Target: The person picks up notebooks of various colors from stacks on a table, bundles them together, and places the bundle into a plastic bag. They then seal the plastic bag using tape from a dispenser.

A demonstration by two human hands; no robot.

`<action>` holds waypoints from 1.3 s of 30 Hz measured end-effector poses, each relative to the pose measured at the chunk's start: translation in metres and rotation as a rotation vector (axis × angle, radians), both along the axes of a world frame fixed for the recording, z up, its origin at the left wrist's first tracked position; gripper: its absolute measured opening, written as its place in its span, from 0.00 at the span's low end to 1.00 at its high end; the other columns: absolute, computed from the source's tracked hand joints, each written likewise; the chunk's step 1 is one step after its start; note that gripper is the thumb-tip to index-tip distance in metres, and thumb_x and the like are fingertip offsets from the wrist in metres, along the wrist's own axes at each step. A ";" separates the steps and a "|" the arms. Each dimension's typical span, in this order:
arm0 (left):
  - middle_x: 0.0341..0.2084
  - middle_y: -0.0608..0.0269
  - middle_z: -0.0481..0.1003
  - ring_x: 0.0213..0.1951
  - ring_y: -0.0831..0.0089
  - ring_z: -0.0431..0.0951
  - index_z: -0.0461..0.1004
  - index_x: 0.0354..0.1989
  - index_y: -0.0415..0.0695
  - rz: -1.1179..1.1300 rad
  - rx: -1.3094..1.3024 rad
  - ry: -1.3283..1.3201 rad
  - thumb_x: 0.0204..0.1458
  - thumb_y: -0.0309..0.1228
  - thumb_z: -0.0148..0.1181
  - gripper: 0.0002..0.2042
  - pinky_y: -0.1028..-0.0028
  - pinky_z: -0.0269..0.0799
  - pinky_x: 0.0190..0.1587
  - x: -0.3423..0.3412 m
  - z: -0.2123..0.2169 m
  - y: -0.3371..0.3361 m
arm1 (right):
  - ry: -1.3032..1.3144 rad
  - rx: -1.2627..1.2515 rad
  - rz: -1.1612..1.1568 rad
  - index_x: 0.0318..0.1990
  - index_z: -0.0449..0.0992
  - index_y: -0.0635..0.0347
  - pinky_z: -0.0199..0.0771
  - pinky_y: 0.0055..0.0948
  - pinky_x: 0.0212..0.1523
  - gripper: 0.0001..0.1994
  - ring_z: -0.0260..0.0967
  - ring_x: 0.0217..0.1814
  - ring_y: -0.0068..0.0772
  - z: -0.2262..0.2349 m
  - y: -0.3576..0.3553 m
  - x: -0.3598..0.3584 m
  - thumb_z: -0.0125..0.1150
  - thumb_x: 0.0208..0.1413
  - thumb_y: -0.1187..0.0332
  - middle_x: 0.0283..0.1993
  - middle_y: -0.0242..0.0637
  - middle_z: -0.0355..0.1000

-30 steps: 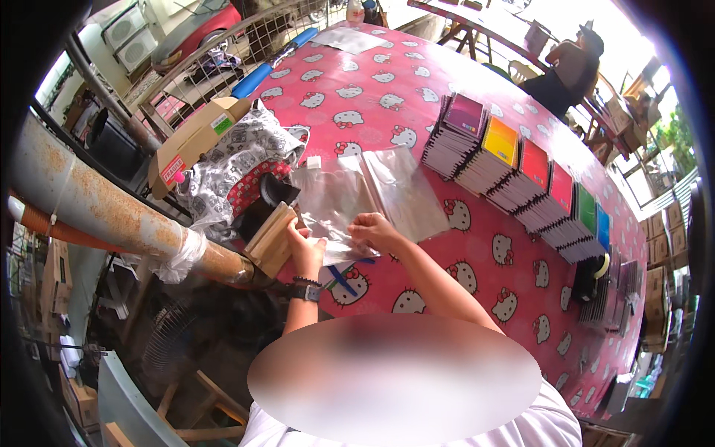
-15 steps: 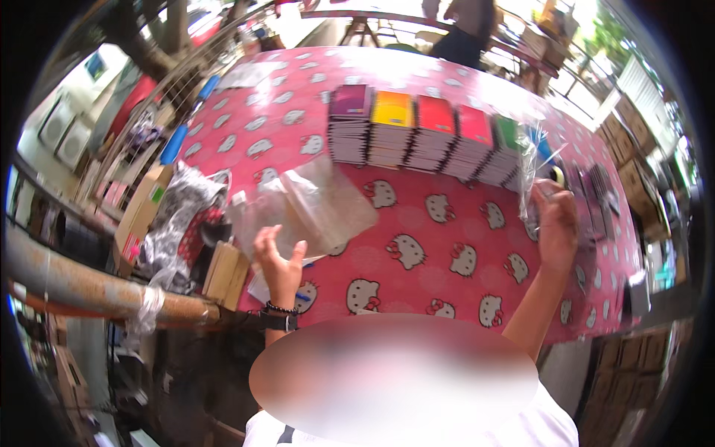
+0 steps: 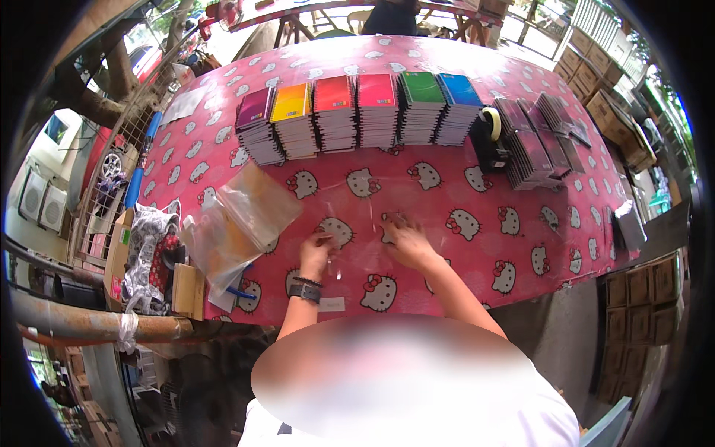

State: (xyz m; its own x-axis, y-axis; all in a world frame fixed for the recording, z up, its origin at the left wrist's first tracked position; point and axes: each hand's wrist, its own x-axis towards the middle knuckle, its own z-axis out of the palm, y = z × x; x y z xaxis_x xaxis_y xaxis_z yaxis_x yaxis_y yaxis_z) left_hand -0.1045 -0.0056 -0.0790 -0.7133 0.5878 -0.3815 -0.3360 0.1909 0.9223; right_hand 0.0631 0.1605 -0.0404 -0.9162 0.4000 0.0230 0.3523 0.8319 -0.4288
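A left hand (image 3: 317, 253) pinches a clear plastic sheet (image 3: 359, 240); the right hand (image 3: 410, 246) lies open on it. Pink cartoon-print tabletop (image 3: 477, 261) stretches rightward to its edge.

Tablecloth (image 3: 477, 253): pink, white cat print | notebooks (image 3: 376, 93): purple, yellow, red, green, blue

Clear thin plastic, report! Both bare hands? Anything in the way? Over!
Left bare hand curled, right bare hand fingers-down, both at clear thin plastic. Plastic lies over pink printed tablecloth. Colourful notebook stacks stand beyond, not on it.
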 end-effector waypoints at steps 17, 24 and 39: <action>0.62 0.57 0.53 0.63 0.53 0.51 0.61 0.58 0.48 -0.370 -0.680 1.355 0.49 0.45 0.52 0.27 0.43 0.46 0.59 0.060 -0.003 0.018 | -0.142 0.030 0.190 0.60 0.61 0.42 0.44 0.57 0.60 0.33 0.41 0.69 0.49 -0.003 0.040 0.017 0.63 0.41 0.61 0.65 0.43 0.50; 0.62 0.56 0.53 0.62 0.53 0.52 0.58 0.61 0.51 -0.349 -0.445 1.398 0.52 0.48 0.48 0.28 0.43 0.48 0.58 0.055 0.007 0.019 | 0.299 0.053 0.483 0.45 0.69 0.56 0.61 0.44 0.51 0.18 0.58 0.55 0.45 0.082 0.032 -0.160 0.61 0.43 0.67 0.49 0.40 0.66; 0.61 0.53 0.54 0.61 0.48 0.53 0.62 0.57 0.47 -0.282 -0.216 1.164 0.48 0.41 0.57 0.27 0.47 0.50 0.58 0.042 0.009 0.012 | 0.395 0.632 0.185 0.56 0.64 0.56 0.49 0.57 0.59 0.19 0.60 0.59 0.45 0.066 0.001 -0.375 0.43 0.55 0.69 0.57 0.51 0.62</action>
